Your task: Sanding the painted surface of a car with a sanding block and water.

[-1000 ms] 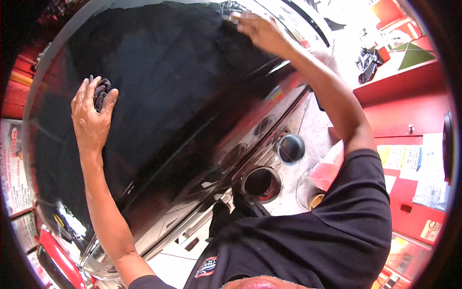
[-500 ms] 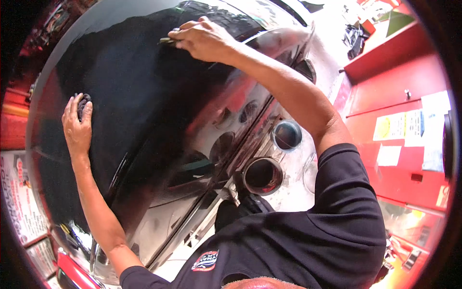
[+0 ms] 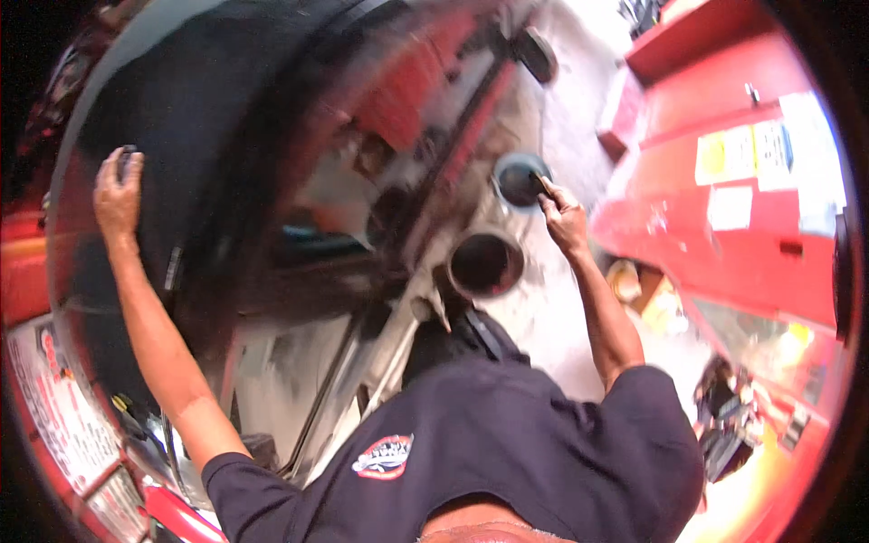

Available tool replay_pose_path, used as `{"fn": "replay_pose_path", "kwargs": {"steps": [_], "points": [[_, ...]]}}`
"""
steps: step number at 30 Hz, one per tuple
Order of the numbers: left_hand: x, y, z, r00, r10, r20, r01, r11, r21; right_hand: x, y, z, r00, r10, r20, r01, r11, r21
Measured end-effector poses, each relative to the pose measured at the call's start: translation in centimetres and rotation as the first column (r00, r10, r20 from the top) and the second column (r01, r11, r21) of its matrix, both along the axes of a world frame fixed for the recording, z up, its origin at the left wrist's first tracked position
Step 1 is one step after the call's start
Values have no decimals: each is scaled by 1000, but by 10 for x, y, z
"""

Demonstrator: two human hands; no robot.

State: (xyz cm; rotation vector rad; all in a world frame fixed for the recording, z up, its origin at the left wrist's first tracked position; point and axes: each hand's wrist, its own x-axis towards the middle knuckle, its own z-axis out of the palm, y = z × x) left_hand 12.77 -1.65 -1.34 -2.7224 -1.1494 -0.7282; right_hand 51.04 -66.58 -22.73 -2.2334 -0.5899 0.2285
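A glossy black car body panel [image 3: 204,109] fills the left side. On it rests my left hand [image 3: 118,204], closed around a dark wadded cloth [image 3: 128,159], only part of which shows between the fingers. At the right, my right hand [image 3: 566,222] pinches a small, thin, brownish flat piece [image 3: 544,185] whose kind is too small and blurred to make out. That piece hangs over the right edge of a bluish bucket [image 3: 500,184] with a dark inside, standing on the floor beside the car.
Nearer to me stands a second, dark-filled bucket [image 3: 520,270]. A red cabinet [image 3: 670,181] with papers fixed to it runs along the right. Behind my right arm lie a box [image 3: 654,294] and other items. A printed banner [image 3: 59,398] is at lower left.
My right hand has left the car panel and come down to the right, over the bluish bucket, still holding the thin piece. My left hand stays on the panel with the cloth. The view has shifted.
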Motion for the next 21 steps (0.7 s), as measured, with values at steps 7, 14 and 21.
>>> {"fn": "replay_pose_path", "kwargs": {"steps": [7, 14, 21], "points": [[-50, 51, -6, 991, 39, -125, -23, 992, 127, -63, -206, -98, 991, -129, -32, 103, 898, -428], [-45, -73, -13, 982, -177, -59, 182, 980, 85, -95, -238, -118, 982, -120, -148, 11, 814, -581], [-81, -177, 4, 966, -246, -83, 256, 958, 132, -87, -183, -106, 971, -86, -225, -79, 769, -635]]}}
